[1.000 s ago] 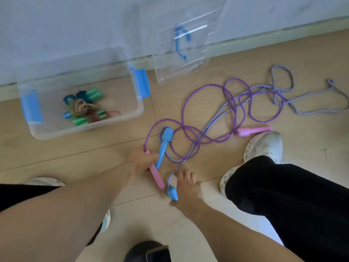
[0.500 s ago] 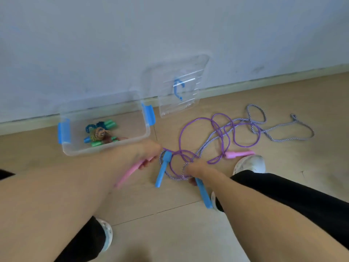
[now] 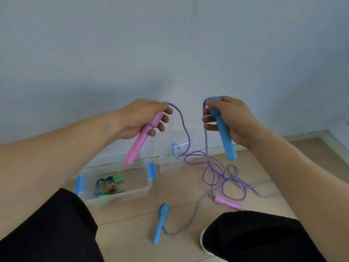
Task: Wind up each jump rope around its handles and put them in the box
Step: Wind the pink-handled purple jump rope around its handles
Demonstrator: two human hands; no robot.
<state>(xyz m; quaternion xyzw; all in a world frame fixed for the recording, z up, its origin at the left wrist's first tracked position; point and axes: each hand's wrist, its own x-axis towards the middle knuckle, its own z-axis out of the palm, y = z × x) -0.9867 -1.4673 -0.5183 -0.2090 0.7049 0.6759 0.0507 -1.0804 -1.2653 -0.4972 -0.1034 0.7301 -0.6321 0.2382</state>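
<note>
My left hand (image 3: 143, 118) grips a pink handle (image 3: 140, 140) raised in the air; its purple rope (image 3: 184, 129) hangs down to tangled loops on the floor. My right hand (image 3: 229, 120) grips a blue handle (image 3: 223, 133), and its blue-white striped rope (image 3: 206, 140) drops through the purple loops. On the floor lie the other blue handle (image 3: 160, 224) and the other pink handle (image 3: 227, 202). The clear box (image 3: 130, 193) with blue latches stands at lower left and holds wound ropes with green handles (image 3: 108, 187).
The clear box lid (image 3: 177, 148) leans against the pale wall beside the box. My black-clad knees (image 3: 264, 237) and a white shoe (image 3: 204, 242) fill the bottom of the view. More striped rope (image 3: 260, 188) trails to the right over the wooden floor.
Both hands have lifted their handles from the floor up to chest height, pulling the two ropes taut upward. The view has tilted up toward the wall.
</note>
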